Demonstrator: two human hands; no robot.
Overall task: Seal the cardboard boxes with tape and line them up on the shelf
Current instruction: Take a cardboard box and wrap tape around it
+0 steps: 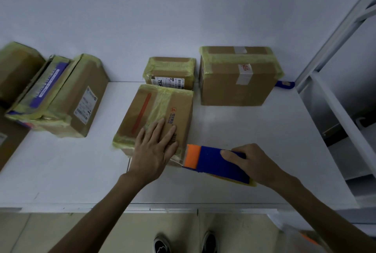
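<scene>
Cardboard box [156,118], taped shut, lies under the flat left hand [153,149]; right hand [252,163] grips the tape dispenser [213,161].

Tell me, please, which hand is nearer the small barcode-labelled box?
Left. The left hand rests on the red-striped box in front of the small box; the right hand grips the tape dispenser, farther right.

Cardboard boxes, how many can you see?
6 taped brown cardboard boxes: three at the left, a small one at the back, one under the left hand, a big one right. More may hide at left.
</scene>
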